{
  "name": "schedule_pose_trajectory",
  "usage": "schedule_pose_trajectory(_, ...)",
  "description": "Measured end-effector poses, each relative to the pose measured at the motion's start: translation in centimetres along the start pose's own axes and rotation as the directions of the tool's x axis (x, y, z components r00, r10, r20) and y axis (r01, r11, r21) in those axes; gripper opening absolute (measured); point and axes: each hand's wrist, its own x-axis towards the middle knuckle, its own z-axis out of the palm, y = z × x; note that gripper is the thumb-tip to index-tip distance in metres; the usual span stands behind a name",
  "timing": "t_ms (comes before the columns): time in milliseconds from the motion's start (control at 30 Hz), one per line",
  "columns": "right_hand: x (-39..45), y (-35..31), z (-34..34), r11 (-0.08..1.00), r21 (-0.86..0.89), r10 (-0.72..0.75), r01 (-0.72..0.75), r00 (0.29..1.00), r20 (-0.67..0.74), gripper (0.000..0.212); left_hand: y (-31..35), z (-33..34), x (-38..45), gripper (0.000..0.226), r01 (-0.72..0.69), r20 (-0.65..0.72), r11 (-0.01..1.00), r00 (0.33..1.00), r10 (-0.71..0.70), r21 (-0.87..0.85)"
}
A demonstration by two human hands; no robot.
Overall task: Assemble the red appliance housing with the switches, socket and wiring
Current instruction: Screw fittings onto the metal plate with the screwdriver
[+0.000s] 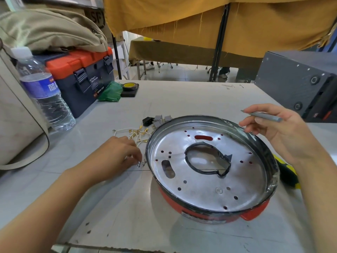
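On the left stands a clear plastic water bottle with a blue label. It is tall and thin, so a bump from an elbow might tip it over. Behind it sits a dark toolbox with an orange lid and a soft tan bag on top.

The left hand rests on the white table. Its fingers are bent down over some tiny shiny screws. I cannot tell if it has hold of one yet. The screws are small and smooth, so they could slip, roll off, or drop through a hole in the plate.

Just past the hand lie white wires with little gold ends, all in a jumble. They could tangle or get pushed off. Near them are a black socket and grey switches.

In the middle, on the table, is the red appliance housing. It is round like a pan, red outside, with a flat shiny metal plate full of holes inside. The big hole has a rough edge that could scratch a finger.

The right hand hovers over the far rim. It pinches a thin grey metal tool with a pointy tip. The point could poke or scrape the plate. A yellow and black handle peeks out behind the housing.
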Motion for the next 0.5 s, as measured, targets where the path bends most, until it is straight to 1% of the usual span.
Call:
schedule_pose_trajectory(133, 0.03, 0.01, 0.14, 1.0, -0.005, 0.001, -0.001, 1.0, -0.004, 0.033, 0.08, -0.15, 0.23, 0.008, -0.052, 0.018, 0.997, 0.999, 0.051, 0.065)
schedule_pose_trajectory(233, 0.0, -0.06, 0.12, 1.0, -0.007, 0.0, 0.0, 1.0, -0.007, 0.032, 0.23, -0.36, 0.11, 0.012, -0.028, 0.001, 0.999, 1.0, 0.028, -0.037)
schedule_pose_trajectory(300, 0.01, -0.05, 0.07, 1.0, -0.01, -0.003, 0.003, 1.0, -0.009, 0.032, 0.46, -0.44, -0.01, 0.013, -0.006, 0.035, 0.995, 0.999, 0.009, -0.104)
schedule_pose_trajectory(400, 0.04, 0.01, 0.09, 1.0, -0.012, -0.005, 0.005, 1.0, -0.008, 0.034, 0.77, -0.17, -0.03, 0.01, 0.034, 0.09, 0.991, 0.996, -0.023, -0.127)
schedule_pose_trajectory(500, 0.0, 0.11, 0.19, 1.0, -0.025, -0.004, 0.004, 1.0, 0.013, 0.036, 0.98, 0.06, 0.09, 0.008, 0.065, 0.072, 0.99, 0.996, -0.056, -0.127)
